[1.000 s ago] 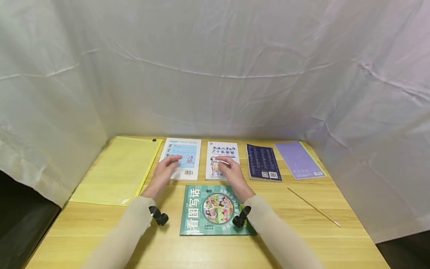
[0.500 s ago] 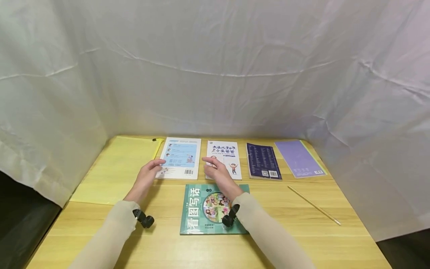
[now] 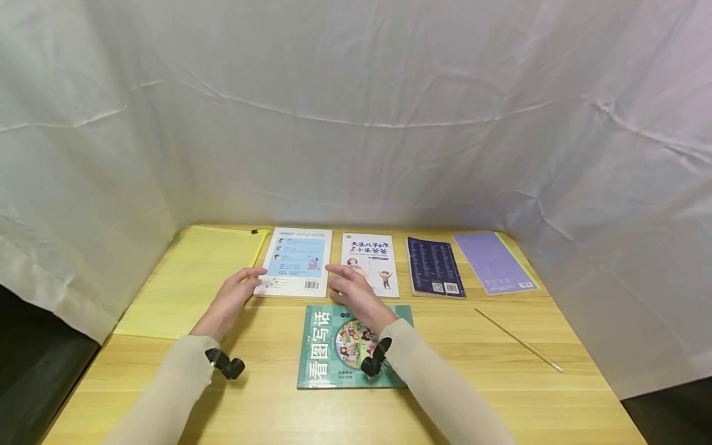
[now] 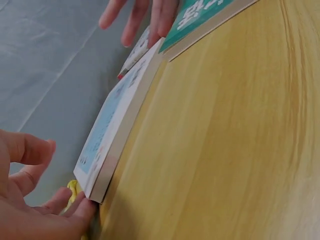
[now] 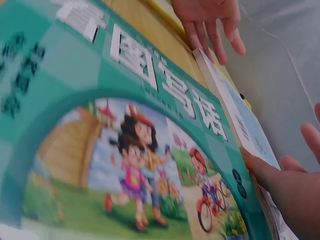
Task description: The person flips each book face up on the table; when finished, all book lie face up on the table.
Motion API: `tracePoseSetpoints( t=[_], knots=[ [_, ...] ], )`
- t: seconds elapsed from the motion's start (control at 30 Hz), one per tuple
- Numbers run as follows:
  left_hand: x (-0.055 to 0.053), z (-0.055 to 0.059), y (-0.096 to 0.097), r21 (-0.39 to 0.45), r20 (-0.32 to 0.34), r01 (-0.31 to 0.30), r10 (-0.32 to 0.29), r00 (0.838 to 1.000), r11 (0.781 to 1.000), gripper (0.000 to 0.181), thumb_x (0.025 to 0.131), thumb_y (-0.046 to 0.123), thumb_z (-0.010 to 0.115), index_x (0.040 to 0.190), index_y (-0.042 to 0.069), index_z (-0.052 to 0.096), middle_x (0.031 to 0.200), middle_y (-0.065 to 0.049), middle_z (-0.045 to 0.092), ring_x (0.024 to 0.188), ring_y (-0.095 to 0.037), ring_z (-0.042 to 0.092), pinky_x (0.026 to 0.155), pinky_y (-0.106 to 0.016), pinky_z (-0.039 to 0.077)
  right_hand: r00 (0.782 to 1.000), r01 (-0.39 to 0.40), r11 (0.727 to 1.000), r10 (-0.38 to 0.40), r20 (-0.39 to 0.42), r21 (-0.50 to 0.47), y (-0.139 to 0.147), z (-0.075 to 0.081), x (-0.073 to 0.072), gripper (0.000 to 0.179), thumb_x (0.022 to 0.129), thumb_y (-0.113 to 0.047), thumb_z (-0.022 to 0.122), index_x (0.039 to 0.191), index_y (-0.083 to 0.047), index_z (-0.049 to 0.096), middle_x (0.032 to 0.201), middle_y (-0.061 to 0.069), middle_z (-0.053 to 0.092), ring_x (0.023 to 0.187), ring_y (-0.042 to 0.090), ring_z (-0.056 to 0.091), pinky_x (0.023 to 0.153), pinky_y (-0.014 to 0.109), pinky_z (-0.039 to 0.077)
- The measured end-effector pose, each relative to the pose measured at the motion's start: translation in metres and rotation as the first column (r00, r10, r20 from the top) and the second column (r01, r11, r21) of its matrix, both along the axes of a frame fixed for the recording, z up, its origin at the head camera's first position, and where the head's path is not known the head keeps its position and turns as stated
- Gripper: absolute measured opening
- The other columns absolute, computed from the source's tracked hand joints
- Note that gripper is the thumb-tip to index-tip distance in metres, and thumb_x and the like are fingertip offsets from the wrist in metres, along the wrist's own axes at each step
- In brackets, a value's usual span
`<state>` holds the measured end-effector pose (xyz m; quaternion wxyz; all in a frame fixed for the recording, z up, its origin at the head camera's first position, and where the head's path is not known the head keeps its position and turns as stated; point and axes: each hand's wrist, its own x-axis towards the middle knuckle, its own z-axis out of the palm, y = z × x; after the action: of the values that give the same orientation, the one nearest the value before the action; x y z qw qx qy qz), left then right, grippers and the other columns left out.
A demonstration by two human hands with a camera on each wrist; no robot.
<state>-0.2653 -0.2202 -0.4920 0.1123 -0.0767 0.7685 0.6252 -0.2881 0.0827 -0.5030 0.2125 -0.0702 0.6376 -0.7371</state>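
Note:
A white paperback with a light-blue panel (image 3: 300, 256) lies face-down at the back, left of centre, its barcode showing. My left hand (image 3: 230, 300) is at its left side, and in the left wrist view the lower fingers (image 4: 80, 210) are right at the book's corner. On the opposite side is my right hand (image 3: 360, 298), fingers bent loosely near the book's right edge. Beneath the right wrist lies a green picture-writing book (image 3: 319, 346), partly covered by that arm. A white storybook with cartoon children (image 3: 369, 247) sits behind the right hand, its lower left hidden.
At the left is a yellow mesh zip pouch (image 3: 189, 278). Farther right are a dark-blue booklet (image 3: 436, 262) and a purple notebook (image 3: 492, 262). A thin wooden stick (image 3: 517, 339) lies slantwise on the wooden table (image 3: 545, 408). White cloth (image 3: 356, 123) hangs around the table's back and sides.
Both hands have moved left from over the two white books to either side of the white-and-blue paperback. The books have stayed where they were.

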Motion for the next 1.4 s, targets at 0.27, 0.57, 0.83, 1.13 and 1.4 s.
tracePoseSetpoints(
  t=[0.27,0.57,0.83,1.13,1.4],
  knots=[
    [-0.002,0.002,-0.004,0.125,0.032,0.025,-0.03,0.999,0.992,0.052,0.116,0.016,0.041,0.165,0.0,0.037,0.18,-0.021,0.022,0.164,-0.035,0.028,0.141,-0.05,0.023,0.999,-0.023,0.999,0.025,0.036,-0.045,-0.004,-0.001,0.0,0.053,0.113,-0.014,0.054,0.165,-0.006,0.044,0.178,0.014,0.03,0.162,0.037,0.035,0.133,0.053,0.04],
    [-0.007,0.008,-0.01,0.211,0.032,0.008,-0.015,0.999,0.978,0.054,0.116,0.013,0.041,0.168,0.001,0.032,0.181,-0.02,0.015,0.167,-0.035,0.022,0.141,-0.051,0.02,0.993,0.101,0.989,-0.094,0.073,-0.105,-0.015,0.003,0.001,0.05,0.109,-0.003,0.057,0.158,-0.008,0.054,0.175,0.012,0.034,0.143,0.032,0.055,0.128,0.049,0.047],
    [-0.001,0.002,-0.007,0.214,0.03,-0.017,0.01,0.999,0.977,0.052,0.116,0.011,0.043,0.166,-0.001,0.035,0.179,-0.021,0.022,0.163,-0.034,0.028,0.14,-0.051,0.024,0.98,0.171,0.972,-0.153,0.125,-0.158,-0.023,0.003,0.001,0.043,0.109,-0.005,0.062,0.152,-0.001,0.058,0.139,0.011,0.061,0.107,0.014,0.065,0.107,0.026,0.061],
    [0.003,-0.003,-0.004,0.274,0.041,-0.148,0.142,0.989,0.95,0.056,0.11,0.001,0.051,0.165,0.003,0.04,0.177,-0.013,0.025,0.142,-0.019,0.046,0.127,-0.038,0.043,0.982,0.16,0.97,-0.138,0.13,-0.181,-0.031,0.004,0.004,0.046,0.105,0.005,0.062,0.15,0.002,0.058,0.119,0.007,0.06,0.101,0.016,0.066,0.107,0.039,0.065],
    [0.004,-0.004,-0.004,0.461,0.084,-0.222,0.207,0.975,0.859,0.059,0.107,-0.006,0.05,0.164,0.01,0.041,0.16,-0.002,0.038,0.126,-0.01,0.052,0.104,-0.022,0.055,0.976,0.165,0.969,-0.134,0.17,-0.182,-0.03,0.003,0.004,0.056,0.098,0.015,0.056,0.15,-0.003,0.06,0.144,0.018,0.057,0.11,0.023,0.065,0.112,0.046,0.062]
  ],
)
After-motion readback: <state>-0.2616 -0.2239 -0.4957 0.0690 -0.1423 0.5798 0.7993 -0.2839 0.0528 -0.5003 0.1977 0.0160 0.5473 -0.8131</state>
